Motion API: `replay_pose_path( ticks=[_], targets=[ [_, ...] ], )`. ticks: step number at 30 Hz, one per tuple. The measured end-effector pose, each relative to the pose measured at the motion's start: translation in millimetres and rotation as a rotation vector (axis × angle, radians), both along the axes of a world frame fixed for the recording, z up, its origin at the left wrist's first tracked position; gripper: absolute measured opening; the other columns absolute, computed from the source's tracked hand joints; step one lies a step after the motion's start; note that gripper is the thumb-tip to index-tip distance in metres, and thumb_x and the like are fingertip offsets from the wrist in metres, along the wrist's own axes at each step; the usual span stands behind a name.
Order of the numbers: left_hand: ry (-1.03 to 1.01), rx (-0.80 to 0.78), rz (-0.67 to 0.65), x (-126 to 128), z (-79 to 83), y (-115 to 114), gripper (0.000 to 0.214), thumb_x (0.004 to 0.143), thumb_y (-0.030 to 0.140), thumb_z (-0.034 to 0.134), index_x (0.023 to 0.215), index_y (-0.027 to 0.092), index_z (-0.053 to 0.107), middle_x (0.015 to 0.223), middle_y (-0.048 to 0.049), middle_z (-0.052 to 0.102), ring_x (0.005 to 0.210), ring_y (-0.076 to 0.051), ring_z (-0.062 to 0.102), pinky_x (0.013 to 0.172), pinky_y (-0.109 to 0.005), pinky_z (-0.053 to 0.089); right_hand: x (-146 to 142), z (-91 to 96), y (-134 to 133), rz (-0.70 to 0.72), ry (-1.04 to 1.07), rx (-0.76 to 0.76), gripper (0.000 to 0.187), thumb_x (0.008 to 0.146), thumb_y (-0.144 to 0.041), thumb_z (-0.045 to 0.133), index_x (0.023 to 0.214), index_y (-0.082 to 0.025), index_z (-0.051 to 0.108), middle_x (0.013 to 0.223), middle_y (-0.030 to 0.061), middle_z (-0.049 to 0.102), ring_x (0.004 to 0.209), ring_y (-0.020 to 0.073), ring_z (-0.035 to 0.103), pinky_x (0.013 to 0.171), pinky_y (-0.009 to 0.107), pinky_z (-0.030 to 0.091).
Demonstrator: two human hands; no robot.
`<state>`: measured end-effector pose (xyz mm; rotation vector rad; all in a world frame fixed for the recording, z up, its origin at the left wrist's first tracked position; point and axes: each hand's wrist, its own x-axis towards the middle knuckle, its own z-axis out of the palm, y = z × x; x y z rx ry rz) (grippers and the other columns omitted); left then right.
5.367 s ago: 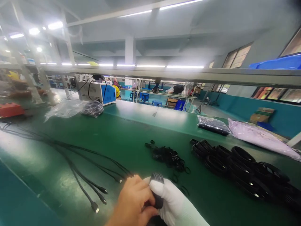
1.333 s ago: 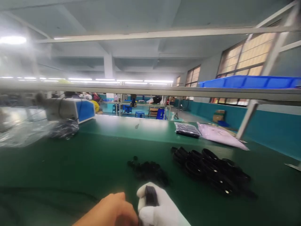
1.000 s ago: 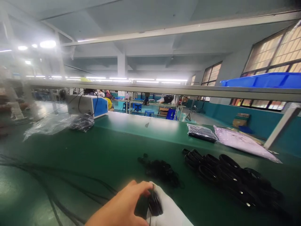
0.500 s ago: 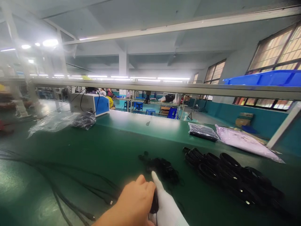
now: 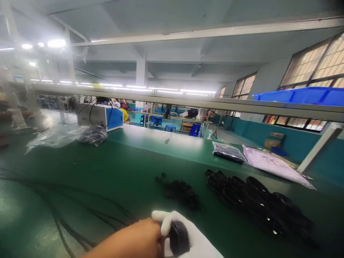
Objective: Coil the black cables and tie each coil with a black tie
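My right hand (image 5: pixel 197 236), in a white glove, is closed around a small coil of black cable (image 5: pixel 179 238) at the bottom middle. Its fingers curl over the coil's upper left side. My bare left hand (image 5: pixel 150 234) is right beside the coil, curled and touching the gloved fingers; its fingertips are hidden, so what they grip does not show. Ahead on the green worktop (image 5: pixel 120 172) lies a loose pile of black cable pieces (image 5: pixel 181 193). To its right is a larger heap of coiled black cables (image 5: pixel 249 200).
Long black cables (image 5: pixel 61 200) stretch over the worktop at left. Farther back are a clear plastic bag (image 5: pixel 59 138), a blue-and-white machine (image 5: pixel 107 116), a wrapped black packet (image 5: pixel 228 152) and a pale pink bag (image 5: pixel 276 166). A shelf rail (image 5: pixel 188 100) crosses above, bearing a blue tray (image 5: pixel 303 96).
My left hand has moved down and left, from over the coil to its side. The gloved fingers have turned from pointing forward to curling left, so more of the coil shows.
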<state>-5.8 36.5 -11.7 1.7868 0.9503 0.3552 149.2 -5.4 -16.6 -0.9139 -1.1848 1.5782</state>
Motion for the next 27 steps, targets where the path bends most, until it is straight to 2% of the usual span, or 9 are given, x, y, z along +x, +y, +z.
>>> replay_pose_path(
  ticks=[4,6,8,10,14,16,19,22,27],
  targets=[
    [-0.211,-0.384,0.187,-6,25.9,2,0.014,0.056,0.019,0.048,0.065,0.015,0.058,0.056,-0.0024,0.060,0.047,-0.014,0.053,0.050,-0.029,0.044,2,-3.2,0,0.112,0.172,-0.035,0.062,0.040,-0.049,0.084,0.086,-0.023,0.052,0.095,0.0048,0.059,0.055,0.0087,0.048,0.050,0.024,0.037],
    [-0.462,-0.407,0.255,-10,37.6,1,0.018,0.059,0.021,0.054,0.075,0.014,0.058,0.066,-0.0027,0.063,0.056,-0.013,0.056,0.057,-0.028,0.047,3,-4.1,0,0.131,0.213,-0.012,0.063,0.046,-0.048,0.084,0.094,-0.022,0.052,0.076,0.0006,0.058,0.050,0.0065,0.043,0.048,0.020,0.033],
    [-0.575,-0.336,0.267,-12,43.6,-2,0.023,0.064,0.023,0.058,0.084,0.014,0.059,0.078,-0.0031,0.064,0.069,-0.014,0.059,0.068,-0.030,0.048,5,-5.3,1,0.191,0.249,0.001,0.060,0.057,-0.043,0.079,0.105,-0.021,0.050,0.060,-0.0030,0.055,0.048,0.0073,0.041,0.046,0.018,0.031],
    [-0.510,-0.158,0.288,-11,44.6,-7,0.025,0.068,0.022,0.058,0.092,0.016,0.060,0.088,-0.0033,0.064,0.082,-0.017,0.059,0.079,-0.031,0.046,6,-5.3,4,0.242,0.256,-0.008,0.058,0.059,-0.036,0.076,0.108,-0.020,0.049,0.050,-0.0059,0.051,0.042,0.0077,0.038,0.043,0.018,0.030],
    [-0.155,0.384,0.194,-2,37.5,-14,0.043,0.066,0.008,0.052,0.104,0.025,0.066,0.105,-0.0027,0.062,0.098,-0.020,0.055,0.086,-0.029,0.042,6,0.6,7,0.150,0.079,-0.010,0.046,0.050,-0.025,0.080,0.090,-0.016,0.060,0.068,-0.0015,0.058,0.057,0.0086,0.048,0.056,0.020,0.038],
    [-0.069,0.548,0.149,3,29.6,-14,0.049,0.065,0.002,0.046,0.102,0.027,0.068,0.099,-0.0025,0.062,0.092,-0.019,0.056,0.078,-0.026,0.043,5,2.5,5,0.175,0.035,-0.051,0.043,0.055,-0.036,0.082,0.085,-0.014,0.060,0.071,0.0000,0.057,0.060,0.0093,0.049,0.056,0.021,0.038],
    [-0.031,0.634,0.210,8,14.9,-11,0.047,0.067,0.000,0.042,0.097,0.024,0.068,0.087,-0.0022,0.062,0.079,-0.017,0.057,0.069,-0.024,0.042,3,-0.6,1,0.117,0.216,-0.243,0.041,0.073,-0.053,0.068,0.087,-0.016,0.057,0.059,-0.0039,0.050,0.047,0.0063,0.041,0.048,0.020,0.032],
    [-0.020,0.639,0.291,9,3.6,-10,0.042,0.069,0.001,0.042,0.094,0.023,0.067,0.082,-0.0016,0.062,0.076,-0.017,0.058,0.068,-0.025,0.042,0,-5.0,-2,0.002,0.437,-0.443,0.031,0.075,-0.044,0.069,0.083,-0.017,0.056,0.063,-0.0038,0.050,0.048,0.0064,0.044,0.050,0.020,0.037],
    [-0.052,0.654,0.351,10,-0.7,-12,0.039,0.072,0.001,0.040,0.090,0.021,0.068,0.079,-0.0021,0.062,0.076,-0.017,0.060,0.069,-0.025,0.043,1,-4.1,-2,0.133,0.572,-0.400,0.023,0.072,-0.023,0.067,0.090,-0.011,0.060,0.074,0.0010,0.054,0.056,0.0064,0.050,0.058,0.019,0.040]
  ],
)
